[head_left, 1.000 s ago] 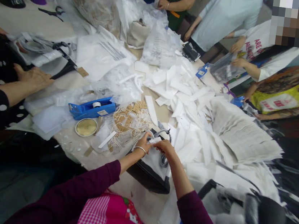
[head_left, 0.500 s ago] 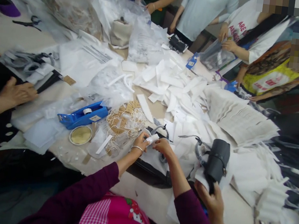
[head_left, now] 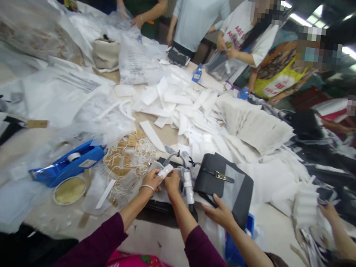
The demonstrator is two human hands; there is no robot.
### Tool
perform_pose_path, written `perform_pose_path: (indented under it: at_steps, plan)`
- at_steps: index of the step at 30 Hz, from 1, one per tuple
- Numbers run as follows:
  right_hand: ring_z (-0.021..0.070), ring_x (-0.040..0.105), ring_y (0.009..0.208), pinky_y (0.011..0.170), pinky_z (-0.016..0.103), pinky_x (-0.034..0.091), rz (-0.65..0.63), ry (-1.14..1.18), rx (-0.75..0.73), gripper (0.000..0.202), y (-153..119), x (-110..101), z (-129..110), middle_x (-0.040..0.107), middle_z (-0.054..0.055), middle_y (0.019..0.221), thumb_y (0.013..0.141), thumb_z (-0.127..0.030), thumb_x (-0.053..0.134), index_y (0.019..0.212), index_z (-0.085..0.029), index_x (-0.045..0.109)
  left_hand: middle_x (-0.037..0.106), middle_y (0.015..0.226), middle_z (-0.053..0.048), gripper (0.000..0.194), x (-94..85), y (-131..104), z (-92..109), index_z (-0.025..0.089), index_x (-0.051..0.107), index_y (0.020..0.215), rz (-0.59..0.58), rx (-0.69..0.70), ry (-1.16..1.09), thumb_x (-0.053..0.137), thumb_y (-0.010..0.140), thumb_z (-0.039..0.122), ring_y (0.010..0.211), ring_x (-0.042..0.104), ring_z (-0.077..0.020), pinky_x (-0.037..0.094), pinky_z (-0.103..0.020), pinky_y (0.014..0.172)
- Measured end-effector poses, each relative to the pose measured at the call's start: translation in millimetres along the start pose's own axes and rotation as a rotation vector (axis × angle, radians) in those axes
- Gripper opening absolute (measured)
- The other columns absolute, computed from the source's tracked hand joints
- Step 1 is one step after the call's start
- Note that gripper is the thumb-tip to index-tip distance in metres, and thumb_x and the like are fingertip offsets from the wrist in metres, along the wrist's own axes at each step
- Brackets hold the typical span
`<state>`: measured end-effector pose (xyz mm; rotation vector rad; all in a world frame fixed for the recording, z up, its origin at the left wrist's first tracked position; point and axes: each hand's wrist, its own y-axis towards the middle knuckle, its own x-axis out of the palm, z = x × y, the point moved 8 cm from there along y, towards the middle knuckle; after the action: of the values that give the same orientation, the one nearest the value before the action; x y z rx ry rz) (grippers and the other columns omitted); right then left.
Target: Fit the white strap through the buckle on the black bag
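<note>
Head view is showing the left hand (head_left: 151, 180) and the right hand (head_left: 173, 180) meeting over a small white paper roll (head_left: 164, 171), both pinching it between fingertips, one hand at each end. That roll is lying with its long axis slanted, its upper end pointing up and to the right, its lower end toward the left hand; it is looking smooth, pale and narrow. It is sitting just above a dark bag (head_left: 160, 200) lying flat at the near edge of the table (head_left: 155, 239). A thin bracelet (head_left: 147, 186) is circling the left wrist. Just beside the right hand, one more white wrapped strap (head_left: 188, 186) is running nearly upright. A co-worker's hand (head_left: 220, 212) is pressing on a second black bag (head_left: 226, 185) with a gold clasp, right of the hands. Left of them, one blue tape dispenser (head_left: 66, 165) is lying near one round tin lid (head_left: 69, 190), and a heap of tan tags with white strings (head_left: 129, 158) is sitting between. White paper strips (head_left: 181, 103) are covering the middle of the table, too many to count.
</note>
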<state>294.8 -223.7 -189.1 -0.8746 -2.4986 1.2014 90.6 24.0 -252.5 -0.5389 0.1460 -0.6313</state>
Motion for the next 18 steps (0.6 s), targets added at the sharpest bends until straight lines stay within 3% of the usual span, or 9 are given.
perform_pose_path:
  at_steps: [3, 7, 10, 11, 13, 15, 17, 18]
  plan:
    - [0.0171, 0.065, 0.091, 0.094, 0.028, 0.046, -0.264, 0.251, 0.152, 0.064, 1, 18, 22, 0.069, 0.012, 0.088, 0.087, -0.059, 0.037, 0.099, -0.004, 0.067, 0.056, 0.052, 0.004, 0.03, -2.3, 4, -1, 0.019, 0.054, 0.1, 0.002, -0.015, 0.081, 0.061, 0.074, 0.031, 0.036, 0.053, -0.0148, 0.035, -0.02, 0.034]
    - [0.0157, 0.056, 0.117, 0.106, 0.023, 0.034, -0.407, 0.275, -0.038, 0.071, -9, 27, 15, 0.065, 0.015, 0.113, 0.086, -0.064, 0.033, 0.111, -0.005, 0.064, 0.058, 0.055, 0.005, 0.028, 1.9, 8, 1, 0.021, 0.05, 0.098, -0.042, -0.007, 0.133, 0.059, 0.074, 0.032, 0.039, 0.055, -0.0163, 0.038, -0.021, 0.036]
    - [0.0165, 0.05, 0.125, 0.106, 0.024, 0.034, -0.463, 0.062, -0.211, 0.076, -25, 41, 3, 0.061, 0.016, 0.121, 0.087, -0.067, 0.019, 0.112, -0.011, 0.064, 0.058, 0.059, 0.004, 0.025, 3.0, 6, -1, 0.022, 0.043, 0.097, -0.075, -0.067, 0.13, 0.056, 0.078, 0.031, 0.04, 0.056, -0.0174, 0.041, -0.024, 0.038]
    - [0.0162, 0.052, 0.122, 0.103, 0.025, 0.039, -0.415, -0.075, -0.303, 0.073, -30, 46, -5, 0.062, 0.015, 0.119, 0.09, -0.062, 0.014, 0.111, -0.013, 0.065, 0.06, 0.064, 0.003, 0.024, 0.7, 4, -1, 0.022, 0.042, 0.098, -0.074, -0.089, 0.133, 0.054, 0.079, 0.03, 0.042, 0.057, -0.0183, 0.043, -0.026, 0.04]
    - [0.0166, 0.059, 0.113, 0.094, 0.029, 0.048, -0.176, -0.381, -0.523, 0.059, -41, 50, -28, 0.066, 0.013, 0.112, 0.094, -0.046, 0.016, 0.11, -0.018, 0.066, 0.062, 0.077, -0.002, 0.024, -8.1, -2, 11, 0.021, 0.043, 0.097, -0.026, -0.059, 0.233, 0.056, 0.078, 0.029, 0.056, 0.064, -0.0223, 0.05, -0.032, 0.05]
    - [0.0186, 0.055, 0.117, 0.099, 0.035, 0.046, 0.115, -0.569, -0.695, 0.042, -57, 51, -51, 0.063, 0.011, 0.119, 0.093, -0.031, 0.029, 0.121, -0.022, 0.059, 0.062, 0.093, -0.009, 0.029, -16.2, -10, 45, 0.019, 0.048, 0.097, 0.119, 0.143, 0.442, 0.062, 0.073, 0.026, 0.083, 0.065, -0.0282, 0.054, -0.039, 0.071]
    - [0.0238, 0.039, 0.132, 0.11, 0.045, 0.034, 0.318, -0.632, -0.795, 0.053, -72, 49, -64, 0.048, 0.012, 0.137, 0.085, -0.023, 0.045, 0.137, -0.021, 0.042, 0.058, 0.106, -0.013, 0.031, -1.7, -20, 89, 0.016, 0.051, 0.1, 0.211, 0.411, 0.579, 0.063, 0.072, 0.022, 0.101, 0.059, -0.03, 0.048, -0.043, 0.09]
    - [0.0268, 0.029, 0.138, 0.114, 0.049, 0.026, 0.385, -0.675, -0.834, 0.064, -79, 46, -67, 0.038, 0.013, 0.145, 0.081, -0.023, 0.051, 0.142, -0.018, 0.033, 0.056, 0.111, -0.014, 0.032, 16.5, -23, 107, 0.016, 0.052, 0.104, 0.18, 0.504, 0.573, 0.061, 0.073, 0.021, 0.104, 0.057, -0.0286, 0.045, -0.043, 0.094]
